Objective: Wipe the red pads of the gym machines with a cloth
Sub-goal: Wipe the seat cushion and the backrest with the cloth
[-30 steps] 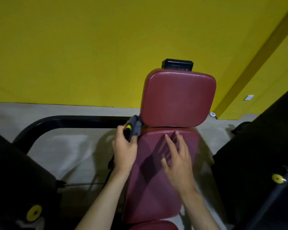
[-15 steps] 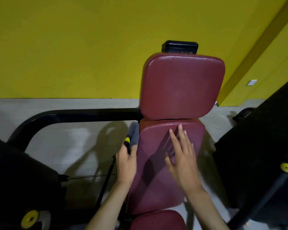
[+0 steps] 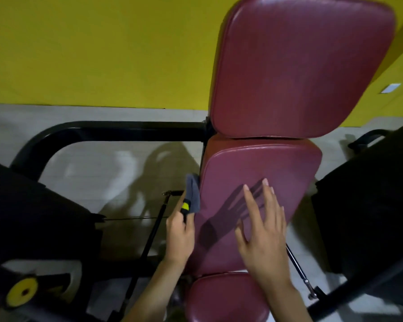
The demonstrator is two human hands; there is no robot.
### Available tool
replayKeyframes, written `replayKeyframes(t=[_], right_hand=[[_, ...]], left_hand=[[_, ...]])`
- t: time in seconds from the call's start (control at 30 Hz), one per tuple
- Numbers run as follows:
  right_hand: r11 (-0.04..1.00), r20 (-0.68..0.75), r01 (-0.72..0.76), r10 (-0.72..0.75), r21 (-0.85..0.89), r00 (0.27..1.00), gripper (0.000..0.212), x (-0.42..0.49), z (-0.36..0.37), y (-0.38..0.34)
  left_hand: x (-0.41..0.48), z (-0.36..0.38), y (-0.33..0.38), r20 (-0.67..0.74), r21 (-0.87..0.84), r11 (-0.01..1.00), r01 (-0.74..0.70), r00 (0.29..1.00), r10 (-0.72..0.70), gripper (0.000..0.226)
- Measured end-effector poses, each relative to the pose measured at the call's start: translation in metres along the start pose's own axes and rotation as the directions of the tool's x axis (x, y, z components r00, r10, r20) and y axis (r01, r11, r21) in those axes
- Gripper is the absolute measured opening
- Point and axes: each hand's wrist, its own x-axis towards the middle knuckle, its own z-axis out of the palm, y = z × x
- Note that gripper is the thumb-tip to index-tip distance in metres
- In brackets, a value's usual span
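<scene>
Three red pads run up the middle of the view: a large upper pad, a middle pad and a small lower pad. My left hand grips a grey cloth with a yellow and black tag, pressed against the left edge of the middle pad. My right hand lies flat on the middle pad, fingers spread, holding nothing.
A black curved frame tube runs left from the pads. Black machine bodies stand at left and right. A yellow round cap sits at lower left. Thin black rods cross beside the pads. Behind is a yellow wall.
My left hand with the cloth has slid down along the middle pad's left edge. The view has moved closer to the pads. My right hand stays flat on the middle pad.
</scene>
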Motion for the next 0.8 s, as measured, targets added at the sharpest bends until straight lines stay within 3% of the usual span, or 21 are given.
replayKeyframes(t=[0.1,0.23,0.27,0.33,0.4,0.47,0.63,0.7,0.8], right_hand=[[0.999,0.061,-0.027,0.029,-0.024,0.998,0.1,-0.015,0.026,0.008],[0.996,0.127,-0.048,0.056,-0.07,0.99,0.105,-0.033,0.048,0.013],[0.996,0.146,-0.052,0.063,-0.076,0.987,0.106,-0.037,0.051,0.013],[0.995,0.174,-0.057,0.07,-0.076,0.982,0.107,-0.045,0.054,0.01],[0.996,0.193,-0.057,0.069,-0.069,0.979,0.109,-0.051,0.056,0.006],[0.996,0.211,-0.062,0.072,-0.057,0.975,0.109,-0.053,0.058,0.005],[0.998,0.223,-0.061,0.06,-0.002,0.973,0.106,-0.056,0.073,0.015],[0.999,0.226,-0.053,0.051,0.003,0.973,0.107,-0.058,0.084,0.02],[0.999,0.214,-0.031,0.039,-0.039,0.976,0.109,-0.059,0.1,0.031]], left_hand=[[-0.032,0.0,-0.054,0.058,0.077,0.995,0.068,0.996,-0.072,0.028],[-0.038,-0.002,-0.059,0.093,-0.014,0.965,0.263,0.961,-0.26,0.008],[-0.032,-0.003,-0.049,0.056,-0.034,0.965,0.261,0.964,-0.259,0.016],[-0.015,-0.004,-0.014,0.005,-0.101,0.975,0.197,0.98,-0.197,0.021],[0.005,-0.007,0.028,-0.021,-0.181,0.98,0.079,0.996,-0.084,0.01],[0.023,-0.014,0.047,0.029,-0.207,0.978,-0.011,0.999,0.017,0.021],[0.015,-0.027,-0.013,0.151,0.017,0.975,-0.221,0.965,0.216,0.045],[-0.01,-0.022,-0.056,0.169,0.075,0.98,-0.186,0.971,0.171,0.044],[-0.044,-0.016,-0.123,0.23,0.127,0.991,0.049,0.97,-0.078,0.032]])
